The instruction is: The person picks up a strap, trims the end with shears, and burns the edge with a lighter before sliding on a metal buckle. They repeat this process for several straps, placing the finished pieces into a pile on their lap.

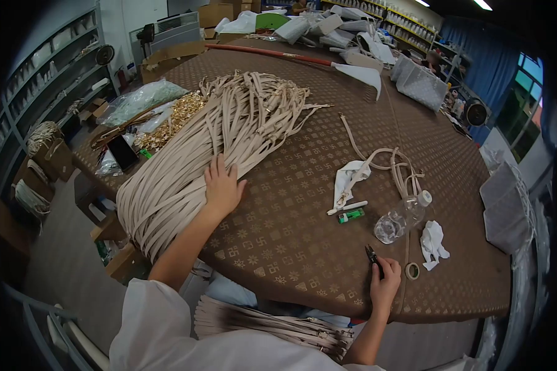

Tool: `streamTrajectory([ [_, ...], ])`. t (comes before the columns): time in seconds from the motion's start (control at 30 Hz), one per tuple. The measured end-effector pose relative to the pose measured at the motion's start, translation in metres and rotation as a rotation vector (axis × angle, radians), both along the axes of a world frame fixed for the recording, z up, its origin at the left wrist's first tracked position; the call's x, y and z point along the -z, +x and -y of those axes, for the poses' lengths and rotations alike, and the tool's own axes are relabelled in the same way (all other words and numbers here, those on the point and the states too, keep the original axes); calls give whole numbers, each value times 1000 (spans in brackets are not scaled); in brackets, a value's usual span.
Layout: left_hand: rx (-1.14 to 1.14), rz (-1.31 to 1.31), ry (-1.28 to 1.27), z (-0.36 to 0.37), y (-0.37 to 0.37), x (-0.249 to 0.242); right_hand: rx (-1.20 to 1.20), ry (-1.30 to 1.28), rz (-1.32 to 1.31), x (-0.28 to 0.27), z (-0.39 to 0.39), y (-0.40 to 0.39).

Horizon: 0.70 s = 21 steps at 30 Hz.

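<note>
My left hand (224,187) lies with fingers spread on a big heap of beige straps (185,167), which drapes over the table edge on the left. Near the front edge, my right hand (385,281) is closed around a small black hand tool with a two-pronged tip (371,252), like snips. Just right of that hand is a roll of tape (412,271). A clear plastic bottle (401,221) lies beyond it, and a crumpled white tissue (435,245) is to the right. More beige straps (309,329) rest across my lap.
A green lighter (351,215), a white pen (348,207) and a white cloth (351,180) lie mid-table near a loose strap (390,154). Gold hardware (178,119) and a phone (122,152) sit at left. A red-handled tool (272,54) and white bags (421,83) lie farther back.
</note>
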<state>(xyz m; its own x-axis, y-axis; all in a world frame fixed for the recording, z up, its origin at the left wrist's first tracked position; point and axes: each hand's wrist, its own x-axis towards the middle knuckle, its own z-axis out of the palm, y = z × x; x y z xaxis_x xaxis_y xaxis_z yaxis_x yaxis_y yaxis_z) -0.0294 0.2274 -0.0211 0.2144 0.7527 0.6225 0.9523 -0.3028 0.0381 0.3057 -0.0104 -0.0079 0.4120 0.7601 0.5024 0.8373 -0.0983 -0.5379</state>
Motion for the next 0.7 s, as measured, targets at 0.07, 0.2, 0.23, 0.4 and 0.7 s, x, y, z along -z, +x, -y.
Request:
streamTrajectory([
  [0.07, 34, -12, 10, 3, -1, -8, 15, 3, 1, 2, 2, 2],
  [0.2, 65, 7, 6, -3, -3, -3, 8, 57, 1, 4, 1, 4],
  [0.23, 88, 7, 28, -5, -5, -2, 3, 54, -14, 4, 1, 4],
  [0.4, 88, 19, -105, 11, 3, -23, 2, 76, -14, 1, 3, 3],
  [0.7, 176, -62, -157, 31, -8, -21, -10, 90, -16, 6, 4, 9],
])
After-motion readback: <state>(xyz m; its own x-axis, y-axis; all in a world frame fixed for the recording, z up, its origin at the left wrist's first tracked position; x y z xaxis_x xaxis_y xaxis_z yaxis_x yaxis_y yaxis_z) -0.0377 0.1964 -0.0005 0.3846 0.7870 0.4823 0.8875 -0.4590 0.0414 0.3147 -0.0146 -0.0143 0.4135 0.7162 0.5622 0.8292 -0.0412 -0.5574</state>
